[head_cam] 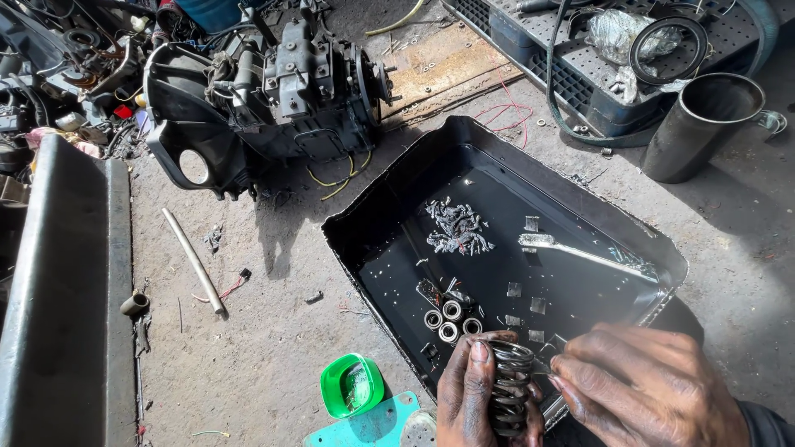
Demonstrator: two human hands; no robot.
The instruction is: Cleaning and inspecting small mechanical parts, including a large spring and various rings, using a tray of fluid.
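My left hand (468, 397) grips a dark coiled metal spring (509, 387) upright at the near edge of a black metal tray (389, 207). My right hand (642, 389) is beside it, fingertips touching the spring's top coils; whether it holds a small tool I cannot tell. The tray holds dark oily liquid. In it lie several small ring-shaped bearings (451, 319), a clump of small metal parts (457, 228) and a long thin metal piece (580, 251).
A dark engine or gearbox block (265, 103) sits on the concrete floor at the back. A metal rod (193, 261) lies left of the tray. A green cup (352, 385), a black pipe (704, 124), a grey perforated crate (580, 66) and a dark trough (66, 298) surround it.
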